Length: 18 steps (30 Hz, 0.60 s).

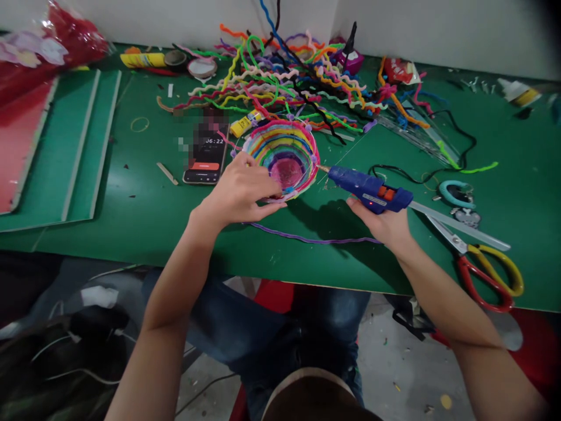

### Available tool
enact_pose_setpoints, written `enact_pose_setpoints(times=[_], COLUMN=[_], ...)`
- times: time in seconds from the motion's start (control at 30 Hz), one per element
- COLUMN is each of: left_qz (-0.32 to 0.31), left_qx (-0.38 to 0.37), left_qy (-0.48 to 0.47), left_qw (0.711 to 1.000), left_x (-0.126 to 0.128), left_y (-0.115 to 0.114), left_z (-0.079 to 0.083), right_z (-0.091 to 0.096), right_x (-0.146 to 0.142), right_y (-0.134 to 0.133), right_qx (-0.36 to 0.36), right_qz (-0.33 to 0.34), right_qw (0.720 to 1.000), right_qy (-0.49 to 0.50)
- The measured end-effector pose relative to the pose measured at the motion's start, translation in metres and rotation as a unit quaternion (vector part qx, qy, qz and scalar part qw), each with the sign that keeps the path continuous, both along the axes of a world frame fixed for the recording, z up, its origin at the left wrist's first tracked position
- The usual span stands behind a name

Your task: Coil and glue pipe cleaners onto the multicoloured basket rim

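Observation:
My left hand [240,190] grips the near rim of a small bowl [284,153] woven from many-coloured pipe cleaners, tilting its mouth toward me. My right hand [381,222] is closed on a blue hot glue gun [368,188], whose nozzle points left and nearly touches the bowl's right side. A purple pipe cleaner [307,237] lies on the green table [144,216] below both hands, running from the bowl toward my right wrist.
A heap of loose pipe cleaners [284,76] fills the back of the table. A phone [207,155] lies left of the bowl. Red and yellow scissors [482,269] and the glue gun's black cord [456,134] are to the right. Green boards [65,152] are stacked at left.

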<state>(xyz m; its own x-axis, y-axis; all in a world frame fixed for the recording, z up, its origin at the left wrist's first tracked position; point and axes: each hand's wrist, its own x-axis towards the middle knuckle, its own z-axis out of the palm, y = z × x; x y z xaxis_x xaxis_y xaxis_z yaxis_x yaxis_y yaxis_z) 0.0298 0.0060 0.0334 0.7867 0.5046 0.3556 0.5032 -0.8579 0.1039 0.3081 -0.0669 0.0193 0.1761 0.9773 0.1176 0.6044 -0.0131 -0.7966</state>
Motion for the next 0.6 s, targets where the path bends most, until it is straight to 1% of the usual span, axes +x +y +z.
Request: enact_pose_setpoints(times=[0.17,0.4,0.6], left_qz=[0.002,-0.009,-0.019], left_qx=[-0.002,-0.018,0.014], left_qy=[-0.011,-0.021,-0.02], left_qw=[1.0,1.0,1.0], left_x=[0.0003,0.0001,-0.0001], left_y=[0.0,0.0001,0.0007], left_z=[-0.0009,-0.0002,-0.0023], right_z=[0.0024,0.0031,0.0015], right_x=[0.0,-0.0009,0.001], right_y=[0.0007,0.001,0.0007], right_qx=[-0.008,-0.006,-0.012], right_qz=[0.016,0.011,0.018], right_qw=[1.0,1.0,1.0], right_qy=[0.005,0.006,-0.003])
